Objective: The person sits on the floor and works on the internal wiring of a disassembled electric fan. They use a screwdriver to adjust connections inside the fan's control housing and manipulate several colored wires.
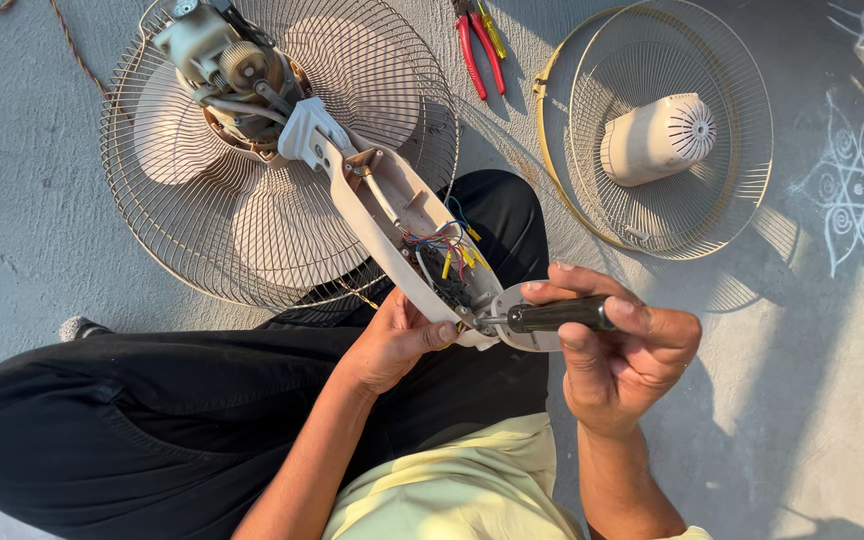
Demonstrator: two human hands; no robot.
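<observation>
Left hand (392,340) has its grip around the open fan neck (402,235) over the lap, right hand (617,345) pinches a screwdriver (552,316) against its wiring (447,255). Pliers (480,50) and spare grille (667,125) lie on the floor nearby.

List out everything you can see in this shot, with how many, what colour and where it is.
Fan body: one, cream, open with coloured wires showing, across the lap.
Rear grille with blades: one, pale metal, top left on floor.
Front grille: one, pale metal, top right on floor.
Motor cover: one, cream, lying in the front grille.
Pliers: one, red handles, top centre.
Small screwdriver: one, yellow, beside the pliers.
Screwdriver: one, dark handle, in right hand.
Left hand: supports fan body from below.
Right hand: grips screwdriver.
</observation>
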